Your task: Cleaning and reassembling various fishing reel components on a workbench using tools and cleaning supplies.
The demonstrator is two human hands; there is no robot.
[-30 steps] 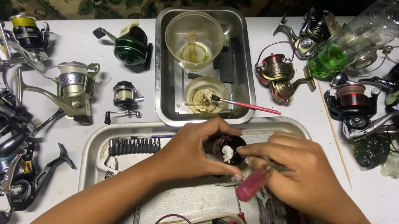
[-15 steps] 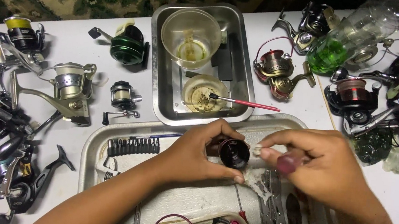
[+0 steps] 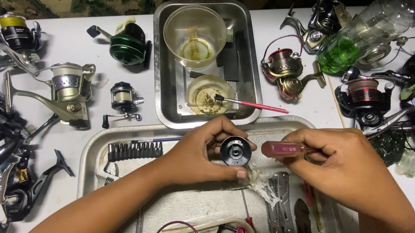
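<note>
My left hand point(image 3: 203, 151) grips a small round black reel part point(image 3: 235, 151), its face turned up toward me. My right hand point(image 3: 342, 165) holds a screwdriver with a translucent pink handle point(image 3: 281, 149), lying level with its butt end close to the black part. Both hands hover over a large metal tray point(image 3: 93, 156) lined with white paper. A crumpled, greasy tissue point(image 3: 261, 185) lies just under the hands.
A smaller steel tray point(image 3: 250, 90) behind holds two plastic cups and a red brush point(image 3: 257, 105). Fishing reels lie all around the white table, left point(image 3: 68, 90) and right point(image 3: 287, 73). A bit holder point(image 3: 134, 150), a multi-tool point(image 3: 280, 204), pliers and a clear bottle with green liquid point(image 3: 362, 32) are nearby.
My right hand lifted the pink-handled screwdriver from pointing down to lying level. The black part turned in my left hand so its face shows.
</note>
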